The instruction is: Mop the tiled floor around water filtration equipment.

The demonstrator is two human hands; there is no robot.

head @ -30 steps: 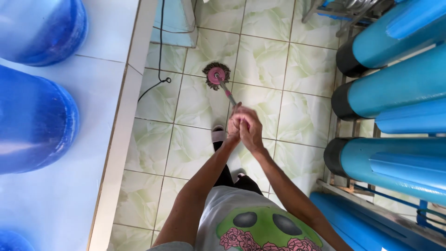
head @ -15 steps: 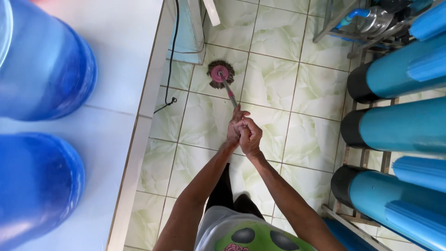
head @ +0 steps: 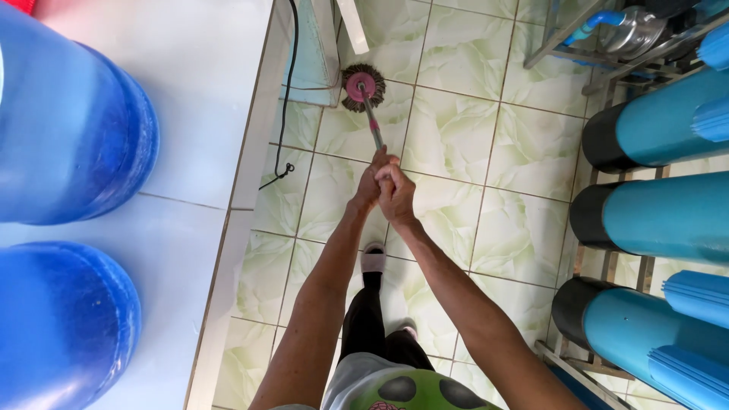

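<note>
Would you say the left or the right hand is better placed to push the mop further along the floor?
Probably the right hand: it grips the mop handle above the left hand, in line with its forearm.

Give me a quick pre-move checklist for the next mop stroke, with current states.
1. Both hands on the mop handle: ok. Left hand and right hand are clasped together around its upper end.
2. Mop head on the floor tiles: ok, it lies flat, close to the pale cabinet base.
3. Black cable away from the mop head: ok for now, it hangs beside the white counter edge, left of the mop.
4. Feet away from the stroke: ok, the forward foot is behind the hands.
5. Blue cylinders on the rack to the right untouched: ok.
6. Floor wet or dry: cannot tell.
</note>
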